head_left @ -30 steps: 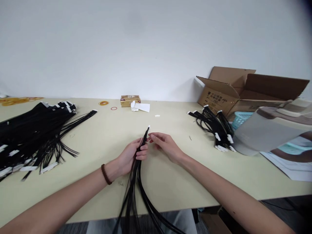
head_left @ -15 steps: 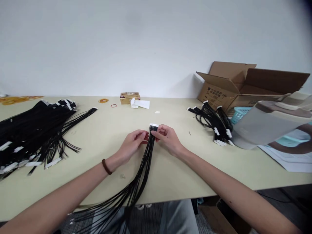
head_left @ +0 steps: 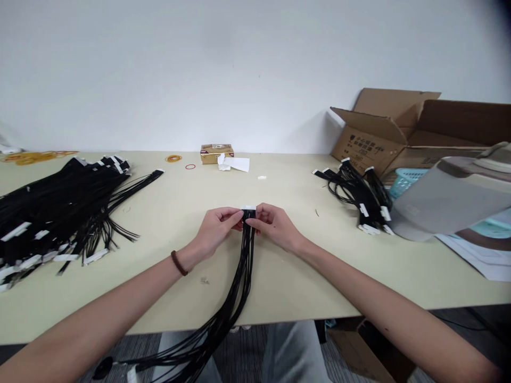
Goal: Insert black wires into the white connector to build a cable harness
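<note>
A black wire harness [head_left: 238, 271] with a white connector [head_left: 248, 208] at its upper end is held over the middle of the table. My left hand [head_left: 217, 229] pinches its left side just below the connector, thumb on top. From the other side, my right hand [head_left: 277, 226] grips the same spot, with the thumb across the wires. Its loose wires run down over the table's front edge toward my lap, where a white end piece [head_left: 133, 374] shows. Both sets of fingertips are partly hidden behind the harness.
A large pile of black harnesses [head_left: 59, 207] lies left; a smaller bunch [head_left: 355, 194] lies right. Behind that stand an open cardboard box [head_left: 375, 141], a turquoise basket [head_left: 406, 181] and a grey pitcher [head_left: 443, 199]. A gold tissue box [head_left: 216, 153] and rubber bands [head_left: 173, 158] sit at the back.
My left hand has moved right onto the harness and now pinches it below the connector. My right hand keeps its hold. The view has shifted slightly.
</note>
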`<act>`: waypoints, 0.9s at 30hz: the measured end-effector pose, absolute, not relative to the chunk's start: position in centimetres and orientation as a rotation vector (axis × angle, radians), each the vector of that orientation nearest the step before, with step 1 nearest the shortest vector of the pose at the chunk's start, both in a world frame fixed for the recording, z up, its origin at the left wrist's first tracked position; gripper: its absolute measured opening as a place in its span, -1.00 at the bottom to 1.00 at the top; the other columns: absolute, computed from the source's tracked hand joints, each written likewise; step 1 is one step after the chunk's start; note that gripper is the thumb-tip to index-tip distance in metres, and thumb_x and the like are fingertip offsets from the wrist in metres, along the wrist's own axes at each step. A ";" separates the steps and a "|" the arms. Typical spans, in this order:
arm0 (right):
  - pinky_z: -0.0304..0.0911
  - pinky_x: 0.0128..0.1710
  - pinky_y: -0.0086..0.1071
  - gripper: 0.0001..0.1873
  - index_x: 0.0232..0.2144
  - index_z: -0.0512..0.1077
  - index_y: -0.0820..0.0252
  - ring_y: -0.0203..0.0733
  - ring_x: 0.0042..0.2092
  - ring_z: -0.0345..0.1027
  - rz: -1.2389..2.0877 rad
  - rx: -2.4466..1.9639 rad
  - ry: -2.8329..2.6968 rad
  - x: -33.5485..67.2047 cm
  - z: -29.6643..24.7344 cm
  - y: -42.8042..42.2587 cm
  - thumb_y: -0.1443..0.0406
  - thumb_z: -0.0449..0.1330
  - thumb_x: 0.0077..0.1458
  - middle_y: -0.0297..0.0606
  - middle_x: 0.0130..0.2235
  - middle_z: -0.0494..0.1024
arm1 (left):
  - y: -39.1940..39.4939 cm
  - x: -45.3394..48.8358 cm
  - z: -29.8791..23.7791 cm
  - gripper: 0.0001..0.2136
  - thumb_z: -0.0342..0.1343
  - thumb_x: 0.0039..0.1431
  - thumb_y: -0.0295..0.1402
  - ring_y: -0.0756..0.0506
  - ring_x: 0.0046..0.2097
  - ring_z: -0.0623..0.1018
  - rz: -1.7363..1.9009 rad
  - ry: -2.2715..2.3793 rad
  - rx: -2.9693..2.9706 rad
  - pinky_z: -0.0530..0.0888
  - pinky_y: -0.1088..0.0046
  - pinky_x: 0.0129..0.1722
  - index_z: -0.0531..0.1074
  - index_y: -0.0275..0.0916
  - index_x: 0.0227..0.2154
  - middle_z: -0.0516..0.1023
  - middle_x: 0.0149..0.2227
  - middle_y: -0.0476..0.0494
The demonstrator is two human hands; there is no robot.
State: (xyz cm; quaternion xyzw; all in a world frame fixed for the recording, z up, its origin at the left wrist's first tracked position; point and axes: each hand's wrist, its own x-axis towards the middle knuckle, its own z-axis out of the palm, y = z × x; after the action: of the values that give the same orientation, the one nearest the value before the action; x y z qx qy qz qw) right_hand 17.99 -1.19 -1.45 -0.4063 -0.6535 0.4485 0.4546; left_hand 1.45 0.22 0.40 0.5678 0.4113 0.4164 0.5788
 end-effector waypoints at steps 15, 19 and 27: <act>0.19 -0.44 -0.41 -0.74 -0.44 0.29 0.16 -0.35 -0.46 0.24 1.151 -1.014 -1.628 17.9 -1.4 -1.3 0.09 0.17 -0.02 -0.38 -0.46 0.38 | 0.5 1.3 -0.4 -0.82 0.14 -0.07 -0.29 0.01 -0.48 0.46 1.043 1.092 1.514 0.40 0.47 -0.42 0.47 -0.33 -0.46 0.49 -0.52 -0.07; 0.20 -0.44 -0.42 -0.76 -0.44 0.31 0.18 -0.35 -0.46 0.25 1.131 -1.039 -1.635 17.8 -1.3 -1.4 0.11 0.14 0.01 -0.39 -0.49 0.36 | 0.3 1.4 -0.4 -0.86 0.13 -0.11 -0.36 0.00 -0.43 0.47 1.053 1.125 1.560 0.41 0.48 -0.37 0.45 -0.34 -0.46 0.51 -0.47 -0.10; 0.21 -0.44 -0.40 -0.72 -0.44 0.34 0.18 -0.33 -0.48 0.27 1.023 -1.100 -1.670 17.7 -1.5 -1.3 0.09 0.05 0.08 -0.37 -0.51 0.37 | 0.0 1.5 -0.1 -0.88 0.10 -0.12 -0.40 0.01 -0.41 0.47 1.040 1.130 1.665 0.39 0.51 -0.39 0.40 -0.31 -0.44 0.49 -0.46 -0.08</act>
State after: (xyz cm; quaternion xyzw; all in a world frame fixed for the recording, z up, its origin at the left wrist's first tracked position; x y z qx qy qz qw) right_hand 17.68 -1.35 -1.49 -0.4414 -0.6703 0.4106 0.4328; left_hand 1.50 -0.02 -0.07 0.6656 0.4517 0.4159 0.4242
